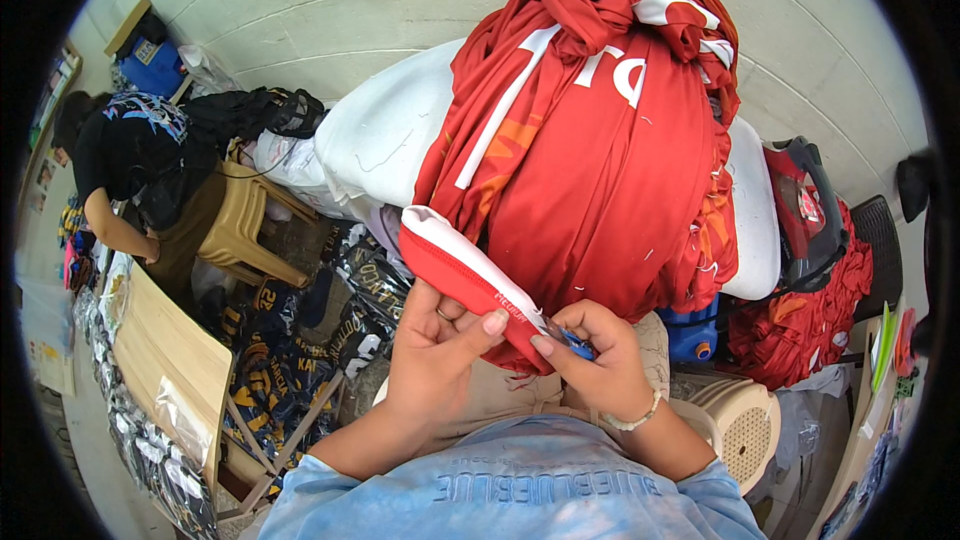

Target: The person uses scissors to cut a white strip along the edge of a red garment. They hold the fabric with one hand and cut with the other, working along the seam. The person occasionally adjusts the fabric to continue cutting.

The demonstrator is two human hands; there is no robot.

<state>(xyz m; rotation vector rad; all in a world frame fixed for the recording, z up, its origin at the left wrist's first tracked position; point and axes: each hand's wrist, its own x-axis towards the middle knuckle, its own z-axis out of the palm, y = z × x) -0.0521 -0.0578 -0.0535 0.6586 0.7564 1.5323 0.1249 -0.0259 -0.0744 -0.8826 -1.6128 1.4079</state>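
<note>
left hand [432,362]: pinching red-and-white fabric band [445,262]. right hand [608,365]: curled round blue-handled snips [578,344]. risk: snips could nick band if it slips.

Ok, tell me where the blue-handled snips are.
The blue-handled snips are in the right hand, just right of the head view's centre, beside the red-and-white fabric.

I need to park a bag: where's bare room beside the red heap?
Widest: the white surface bordered by red heap and wall, at left. A narrower white strip lies between heap and grey case on the right. The heap crowds the middle; dark garments crowd the lower left.
</note>
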